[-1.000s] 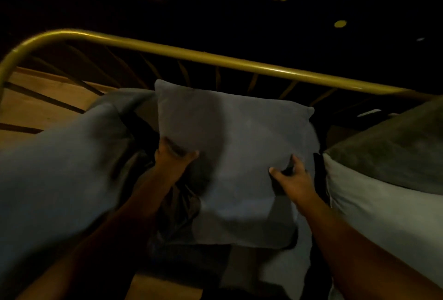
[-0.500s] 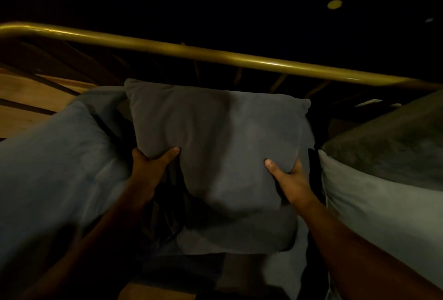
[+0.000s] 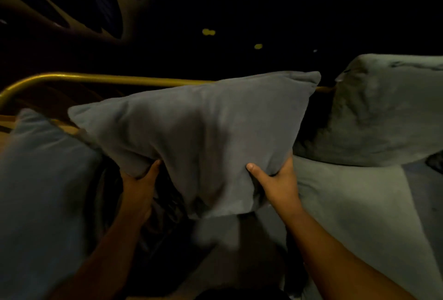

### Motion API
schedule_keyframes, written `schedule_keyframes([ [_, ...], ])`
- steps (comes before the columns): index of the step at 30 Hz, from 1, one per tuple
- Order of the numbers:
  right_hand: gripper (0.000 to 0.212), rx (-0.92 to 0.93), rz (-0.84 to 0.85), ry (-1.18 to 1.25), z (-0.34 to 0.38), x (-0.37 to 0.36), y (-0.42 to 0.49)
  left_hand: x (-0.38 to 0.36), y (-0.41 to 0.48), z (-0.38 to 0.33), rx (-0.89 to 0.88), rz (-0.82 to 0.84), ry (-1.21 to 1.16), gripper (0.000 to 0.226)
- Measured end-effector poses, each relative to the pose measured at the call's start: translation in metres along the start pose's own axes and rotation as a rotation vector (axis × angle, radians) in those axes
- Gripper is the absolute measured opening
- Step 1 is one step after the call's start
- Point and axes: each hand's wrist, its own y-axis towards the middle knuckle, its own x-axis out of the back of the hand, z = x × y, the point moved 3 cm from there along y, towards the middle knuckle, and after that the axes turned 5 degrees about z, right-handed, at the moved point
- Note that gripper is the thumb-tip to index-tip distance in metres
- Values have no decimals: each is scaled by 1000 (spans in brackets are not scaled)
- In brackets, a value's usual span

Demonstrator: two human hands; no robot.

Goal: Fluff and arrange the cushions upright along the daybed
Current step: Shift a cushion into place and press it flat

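A grey square cushion (image 3: pixel 203 132) is lifted in front of me, tilted with its right corner high against the brass rail (image 3: pixel 115 78) of the daybed. My left hand (image 3: pixel 140 182) grips its lower left edge from beneath. My right hand (image 3: pixel 275 183) pinches its lower right edge, thumb on the front face. A blue-grey cushion (image 3: pixel 40 192) lies at the left. A darker grey-green cushion (image 3: pixel 383 112) leans at the right above a pale cushion (image 3: pixel 354 204).
Dark crumpled fabric (image 3: pixel 167 206) lies under the held cushion between my arms. Wooden slats (image 3: pixel 7 120) show at the far left under the rail's curve. Beyond the rail the room is dark with a few small yellow lights (image 3: pixel 208 32).
Both hands have raised the grey cushion off the daybed and tipped its right side upward. The view has shifted right and up, showing more of the right cushions.
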Motion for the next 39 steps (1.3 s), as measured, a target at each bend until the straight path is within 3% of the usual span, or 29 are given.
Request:
schedule_keyframes([
  [6,105,83,-134,57,38,39,-39,-4,-42,-41,-146,27,17,61],
  [10,96,123,-180,69,49,68,-64,-12,-78,-68,-273,-27,65,73],
  [21,87,205,-365,154,71,150,-103,-68,-126,-139,-416,190,11,84],
  [33,100,79,-821,162,41,293,-156,-211,-222,-176,-500,482,192,78],
  [39,99,-113,-845,-15,3,381,-164,-277,-259,-119,-363,626,302,89],
])
